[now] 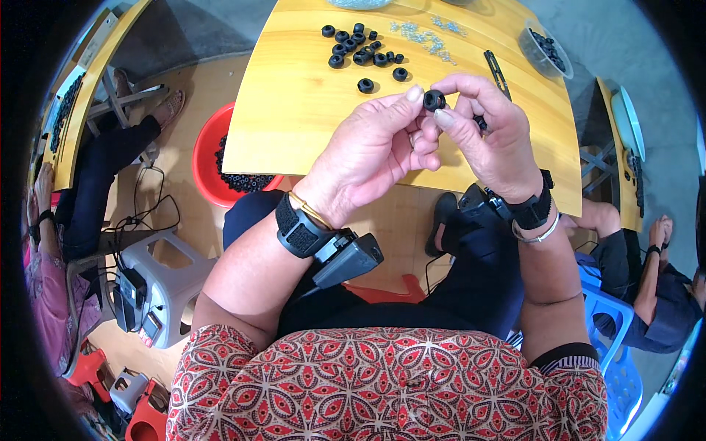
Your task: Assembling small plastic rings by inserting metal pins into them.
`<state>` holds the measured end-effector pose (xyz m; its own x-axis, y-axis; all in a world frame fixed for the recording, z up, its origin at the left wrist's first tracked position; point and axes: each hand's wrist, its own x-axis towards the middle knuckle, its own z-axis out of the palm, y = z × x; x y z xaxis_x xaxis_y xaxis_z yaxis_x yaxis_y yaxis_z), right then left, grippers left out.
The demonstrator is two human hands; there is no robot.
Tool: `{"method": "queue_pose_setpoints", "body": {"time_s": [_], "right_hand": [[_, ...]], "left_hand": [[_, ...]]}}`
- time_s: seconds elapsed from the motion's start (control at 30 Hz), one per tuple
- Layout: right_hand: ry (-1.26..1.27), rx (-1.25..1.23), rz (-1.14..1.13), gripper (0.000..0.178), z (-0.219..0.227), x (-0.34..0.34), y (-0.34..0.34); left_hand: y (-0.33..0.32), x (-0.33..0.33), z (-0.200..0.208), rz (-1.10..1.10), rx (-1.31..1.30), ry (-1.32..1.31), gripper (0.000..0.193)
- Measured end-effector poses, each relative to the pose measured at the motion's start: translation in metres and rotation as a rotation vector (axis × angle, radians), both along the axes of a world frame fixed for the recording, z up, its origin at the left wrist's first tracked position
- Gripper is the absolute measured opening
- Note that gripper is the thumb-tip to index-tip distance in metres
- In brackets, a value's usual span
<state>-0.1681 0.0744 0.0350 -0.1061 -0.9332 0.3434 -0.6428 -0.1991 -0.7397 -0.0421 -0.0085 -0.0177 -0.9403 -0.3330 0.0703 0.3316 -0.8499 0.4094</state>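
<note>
Over the near part of the yellow table, my left hand [375, 143] and my right hand [489, 140] meet at a small black ring-shaped piece [434, 101] with a hole through it. Thumb and fingers of both hands pinch it from either side. A second small black piece [480, 123] shows by the curled fingers of my right hand; whether it is held there or lies on the table I cannot tell. Beyond my left hand lies a loose group of black round pieces [360, 54]. Past my right hand rests a slim black tool resembling tweezers [497, 72].
Tiny clear parts [425, 37] are scattered at the back of the yellow table [287, 110]. A clear tub [546, 51] of black pieces stands at its right edge. Below the left edge is a red basin [208, 165] with black pieces. Other people sit at tables on both sides.
</note>
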Motion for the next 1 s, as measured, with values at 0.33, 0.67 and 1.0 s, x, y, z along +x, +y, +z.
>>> {"method": "queue_pose_setpoints", "body": {"time_s": [0.33,0.67,1.0], "right_hand": [[0.007,0.195,-0.074,0.015,-0.008,-0.034,-0.003],[0.477,0.322,-0.240,0.018,-0.034,-0.107,-0.058],[0.441,0.360,-0.283,0.016,-0.021,-0.104,-0.057]], "left_hand": [[-0.001,0.001,-0.001,0.009,-0.078,-0.207,0.013],[-0.004,-0.001,-0.001,0.055,-0.083,-0.213,0.011],[-0.008,-0.004,-0.003,0.070,-0.116,-0.219,0.015]]}}
